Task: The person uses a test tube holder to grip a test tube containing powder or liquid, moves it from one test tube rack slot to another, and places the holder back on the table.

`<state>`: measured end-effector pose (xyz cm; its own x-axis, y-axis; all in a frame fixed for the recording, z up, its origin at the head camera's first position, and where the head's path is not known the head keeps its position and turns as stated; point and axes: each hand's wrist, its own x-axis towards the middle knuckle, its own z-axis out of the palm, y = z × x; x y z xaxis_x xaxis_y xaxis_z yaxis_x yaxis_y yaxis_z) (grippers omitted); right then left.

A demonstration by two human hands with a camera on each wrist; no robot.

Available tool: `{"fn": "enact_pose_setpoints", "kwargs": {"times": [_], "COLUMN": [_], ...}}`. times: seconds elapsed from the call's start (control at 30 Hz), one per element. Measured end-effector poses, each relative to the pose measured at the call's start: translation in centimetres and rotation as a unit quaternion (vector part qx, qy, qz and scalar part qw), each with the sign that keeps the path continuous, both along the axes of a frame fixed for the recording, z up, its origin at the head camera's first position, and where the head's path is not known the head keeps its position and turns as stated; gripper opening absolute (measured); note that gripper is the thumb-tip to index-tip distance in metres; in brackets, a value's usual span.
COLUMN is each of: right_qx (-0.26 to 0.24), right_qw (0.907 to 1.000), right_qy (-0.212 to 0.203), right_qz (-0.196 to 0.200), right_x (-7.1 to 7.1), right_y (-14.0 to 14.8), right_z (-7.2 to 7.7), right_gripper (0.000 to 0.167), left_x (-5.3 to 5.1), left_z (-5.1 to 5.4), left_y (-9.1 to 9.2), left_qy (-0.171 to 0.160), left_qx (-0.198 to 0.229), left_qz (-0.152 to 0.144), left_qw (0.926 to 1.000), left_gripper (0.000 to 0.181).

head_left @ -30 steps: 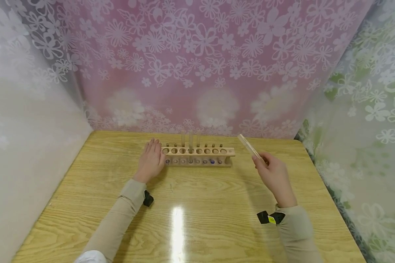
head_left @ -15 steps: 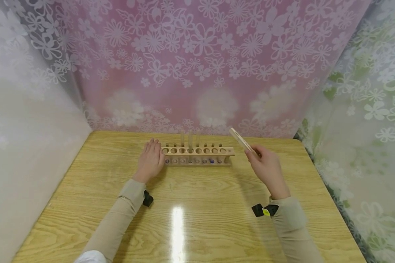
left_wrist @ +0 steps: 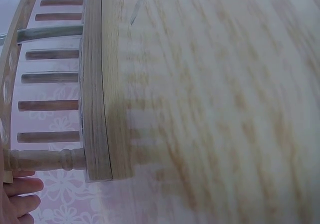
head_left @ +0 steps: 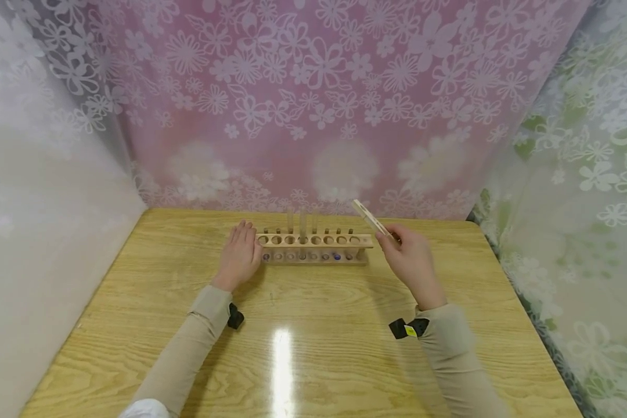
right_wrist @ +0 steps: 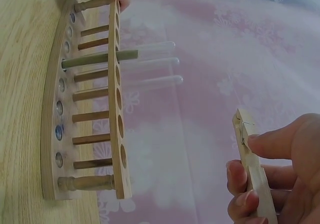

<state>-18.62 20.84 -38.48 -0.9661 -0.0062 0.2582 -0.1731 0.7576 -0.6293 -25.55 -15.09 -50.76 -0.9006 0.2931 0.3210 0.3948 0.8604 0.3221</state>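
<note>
A wooden test tube rack point(head_left: 366, 241) stands near the back of the table. My left hand point(head_left: 238, 253) grips its left end, with the fingers reaching behind the upper board in the left wrist view. My right hand point(head_left: 409, 258) holds a wooden test tube clamp point(right_wrist: 254, 171) just right of the rack, raised and pointing up to the left. The thumb presses by its metal spring. One tube with a greenish look point(right_wrist: 90, 59) stands in a middle hole of the rack. Clear upturned test tubes point(right_wrist: 162, 81) show behind it, seemingly on the rear pegs.
The wood-grain table point(head_left: 339, 348) carries a bright reflection at its front. A pink flowered curtain point(head_left: 292, 116) hangs behind the rack, with pale sheets point(head_left: 57, 232) at the left and right. Short wooden pegs point(right_wrist: 92, 117) line the rack's back.
My right hand has moved left with the clamp, closer to the rack's right end and slightly farther from me. The left hand and the rack have stayed in place.
</note>
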Motion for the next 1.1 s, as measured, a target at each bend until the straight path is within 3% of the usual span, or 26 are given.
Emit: {"fn": "enact_pose_setpoints", "kwargs": {"times": [0.47, 1.1], "right_qx": [-0.005, -0.039], "right_qw": [1.0000, 0.9987], "right_qy": [-0.002, -0.009], "right_qz": [0.001, 0.031], "right_x": [-0.5, -2.3], "right_y": [-2.5, -5.6], "right_z": [0.5, 0.5], "right_gripper": [0.031, 0.030], "left_x": [0.0, 0.0], "left_z": [-0.1, -0.1], "left_y": [-0.1, 0.0], "left_qy": [0.001, -0.006], "left_qx": [0.012, 0.013], "left_qz": [0.000, 0.002], "left_qw": [0.9999, 0.9999], "left_gripper": [0.041, 0.040]}}
